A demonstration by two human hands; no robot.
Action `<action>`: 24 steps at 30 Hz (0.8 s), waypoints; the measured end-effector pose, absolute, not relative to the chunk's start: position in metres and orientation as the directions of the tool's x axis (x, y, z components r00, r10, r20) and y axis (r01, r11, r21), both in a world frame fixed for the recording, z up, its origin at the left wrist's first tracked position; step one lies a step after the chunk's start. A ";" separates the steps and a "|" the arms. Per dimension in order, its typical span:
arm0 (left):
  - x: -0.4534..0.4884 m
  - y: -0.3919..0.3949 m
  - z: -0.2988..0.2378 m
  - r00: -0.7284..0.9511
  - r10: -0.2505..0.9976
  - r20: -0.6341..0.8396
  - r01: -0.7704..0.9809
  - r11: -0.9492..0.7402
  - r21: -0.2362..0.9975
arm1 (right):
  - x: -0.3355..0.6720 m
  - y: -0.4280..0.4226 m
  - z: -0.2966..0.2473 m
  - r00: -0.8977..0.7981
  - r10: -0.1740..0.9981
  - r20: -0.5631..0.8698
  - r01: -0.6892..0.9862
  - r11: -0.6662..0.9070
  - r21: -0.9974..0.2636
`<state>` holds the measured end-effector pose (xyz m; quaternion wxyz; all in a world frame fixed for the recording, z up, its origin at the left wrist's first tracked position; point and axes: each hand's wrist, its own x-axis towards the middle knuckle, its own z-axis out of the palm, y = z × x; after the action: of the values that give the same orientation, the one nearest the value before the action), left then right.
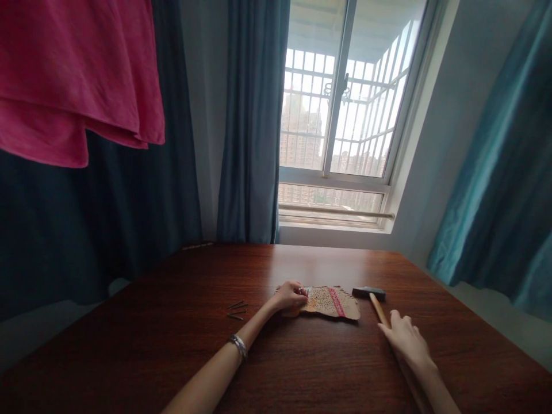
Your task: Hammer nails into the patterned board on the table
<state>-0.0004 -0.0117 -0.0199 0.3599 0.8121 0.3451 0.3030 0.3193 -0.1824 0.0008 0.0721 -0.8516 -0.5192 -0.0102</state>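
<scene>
A flat brown piece of cardboard (321,299), dotted with small marks and crossed by a pink-red band, lies on the table. My left hand (291,295), a bracelet on its wrist, rests at the cardboard's left end with its fingers pinched together. What they hold, if anything, is too small to make out. To the right of the cardboard is a hammer (378,307) with a dark head and a wooden handle. The head is down on the tabletop. My right hand (407,336) is on the handle, fingers curled over it. Several loose nails (237,309) lie left of my left hand.
The dark brown wooden table (207,356) reaches back to a barred window (336,115). Blue curtains (252,126) hang on both sides. A pink cloth (77,75) hangs at the upper left, above the table's height.
</scene>
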 end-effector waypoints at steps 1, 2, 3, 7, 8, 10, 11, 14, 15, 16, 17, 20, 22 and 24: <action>0.000 -0.011 -0.020 0.578 0.778 0.247 0.342 -0.506 0.792 | 0.322 -0.185 0.000 0.460 0.886 0.058 0.886 -0.453 -0.102; 0.000 -0.011 -0.021 0.579 0.776 0.251 0.341 -0.510 0.790 | 0.323 -0.187 -0.001 0.448 0.893 0.034 0.891 -0.443 -0.102; 0.000 -0.011 -0.021 0.580 0.774 0.253 0.339 -0.512 0.789 | 0.323 -0.188 -0.002 0.427 0.904 0.019 0.899 -0.423 -0.111; -0.001 -0.010 -0.022 0.579 0.778 0.244 0.348 -0.506 0.789 | 0.321 -0.186 -0.006 0.352 0.936 0.016 0.925 -0.345 -0.160; -0.001 -0.010 -0.022 0.579 0.778 0.243 0.350 -0.506 0.788 | 0.321 -0.184 -0.008 0.352 0.936 0.027 0.924 -0.342 -0.168; -0.001 -0.010 -0.023 0.580 0.778 0.243 0.349 -0.507 0.788 | 0.324 -0.181 -0.011 0.365 0.929 0.059 0.914 -0.345 -0.213; -0.001 -0.010 -0.024 0.578 0.778 0.245 0.349 -0.508 0.788 | 0.326 -0.180 -0.012 0.374 0.924 0.074 0.901 -0.344 -0.266; 0.000 -0.010 -0.025 0.573 0.783 0.242 0.358 -0.505 0.786 | 0.325 -0.177 -0.010 0.424 0.903 0.074 0.770 -0.316 -0.555; 0.000 -0.010 -0.025 0.573 0.783 0.242 0.358 -0.505 0.785 | 0.322 -0.178 -0.007 0.442 0.895 0.053 0.677 -0.295 -0.674; 0.000 -0.010 -0.025 0.574 0.782 0.243 0.355 -0.506 0.786 | 0.318 -0.179 -0.003 0.453 0.891 0.022 0.561 -0.266 -0.784; 0.000 -0.009 -0.025 0.578 0.779 0.243 0.351 -0.506 0.788 | 0.312 -0.180 0.003 0.446 0.895 -0.011 0.429 -0.224 -0.875; -0.001 -0.009 -0.025 0.583 0.773 0.249 0.337 -0.509 0.792 | 0.289 -0.187 0.028 0.325 0.944 -0.060 0.096 -0.096 -0.991; -0.001 -0.008 -0.026 0.588 0.771 0.246 0.332 -0.507 0.795 | 0.272 -0.191 0.045 0.239 0.967 -0.091 -0.027 -0.087 -0.996; -0.001 -0.007 -0.027 0.587 0.774 0.238 0.334 -0.499 0.800 | 0.256 -0.193 0.059 0.140 0.983 -0.121 -0.124 -0.104 -0.987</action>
<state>-0.0006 -0.0070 -0.0274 0.3662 0.8119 0.3413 0.3003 0.2558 -0.1933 0.0589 0.5347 -0.5331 -0.4025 0.5176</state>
